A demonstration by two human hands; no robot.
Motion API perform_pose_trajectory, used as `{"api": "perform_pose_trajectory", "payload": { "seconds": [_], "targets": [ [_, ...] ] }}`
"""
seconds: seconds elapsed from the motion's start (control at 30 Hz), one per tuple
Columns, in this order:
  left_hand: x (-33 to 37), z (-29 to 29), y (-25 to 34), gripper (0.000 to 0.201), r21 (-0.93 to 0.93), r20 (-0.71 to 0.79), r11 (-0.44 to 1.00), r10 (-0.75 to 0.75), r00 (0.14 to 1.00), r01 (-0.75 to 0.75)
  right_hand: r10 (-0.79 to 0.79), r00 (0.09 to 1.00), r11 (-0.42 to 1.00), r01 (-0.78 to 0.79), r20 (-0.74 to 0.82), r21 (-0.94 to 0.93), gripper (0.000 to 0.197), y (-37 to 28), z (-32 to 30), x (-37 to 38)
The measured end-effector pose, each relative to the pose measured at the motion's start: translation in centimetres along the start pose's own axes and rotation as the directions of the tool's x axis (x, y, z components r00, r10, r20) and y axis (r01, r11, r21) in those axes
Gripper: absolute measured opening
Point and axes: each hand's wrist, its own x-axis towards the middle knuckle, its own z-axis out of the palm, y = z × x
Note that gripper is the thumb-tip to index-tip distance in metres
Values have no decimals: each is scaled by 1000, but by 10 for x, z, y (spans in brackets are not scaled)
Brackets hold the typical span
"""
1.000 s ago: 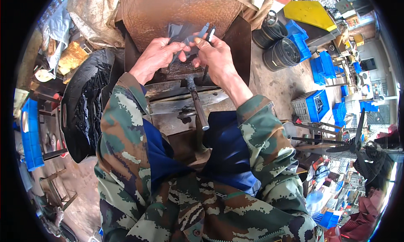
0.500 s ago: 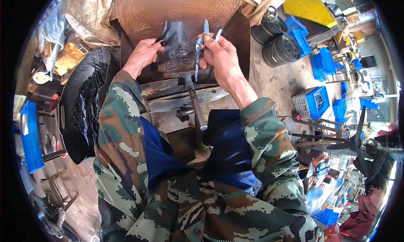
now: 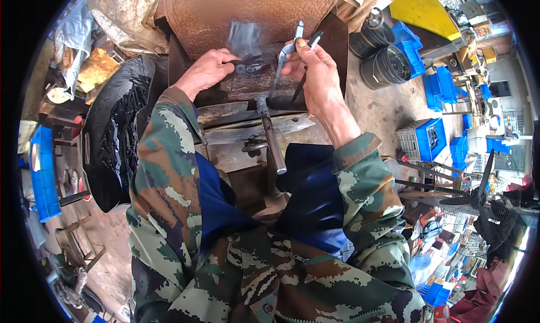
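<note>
My left hand [image 3: 207, 73] pinches a dark, thin metal piece [image 3: 243, 61] and keeps it at the worn metal block [image 3: 242, 86] in front of me. Just beyond that block is a grey blurred patch [image 3: 244, 37], whose nature I cannot make out. My right hand [image 3: 320, 78] is closed around a light grey, slim metal piece with a notched end [image 3: 299, 29]. A second, darker notched piece [image 3: 316, 39] also sticks out of this hand. From the block a round metal bar [image 3: 273, 146] points back toward me.
To the left stands a black tub [image 3: 95, 148] with many dark metal pieces inside. Black buckets [image 3: 384, 67], blue bins [image 3: 439, 84] and a grey crate [image 3: 409, 142] are at the right. A fan [image 3: 478, 196] stands farther right. Brown rough sheeting [image 3: 247, 5] hangs beyond the block.
My left hand has moved right, bringing the dark piece over the block. My right hand has shifted right and turned its grey piece to a more slanted angle. The whole view has shifted slightly.
</note>
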Motion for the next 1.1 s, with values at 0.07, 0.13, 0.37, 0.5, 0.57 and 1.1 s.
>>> {"api": "perform_pose_trajectory", "payload": {
  "seconds": [0.07, 0.13, 0.37, 0.5, 0.57, 1.1],
  "targets": [
    [-3, -3, 19, 28, 265, -1, 964, 22, 1000, -21, 6, 1000, 1000, -5, -17, 9, 23, 2, -5, 3],
    [-7, -7, 38, 27, 286, -36, 958, 16, 999, -4, 13, 999, 1000, -12, -35, 20, 26, 0, -8, 3],
    [-14, -18, 28, 33, 279, -205, 946, -113, 972, 168, 188, 981, 967, -192, 39, 165, 27, -3, -12, -16],
    [-20, -19, 36, 36, 42, -318, 963, -239, 918, 265, 132, 987, 990, -135, 91, 27, 23, 8, -20, -24],
    [-23, -22, 33, 36, 5, -361, 965, -244, 900, 263, -2, 992, 959, 38, 129, -280, 22, 14, -16, -36],
    [-34, -29, 9, 35, -26, -448, 929, -341, 827, 369, -4, 637, 196, 757, 771, -624, 45, 38, -33, -79]
  ]
}}
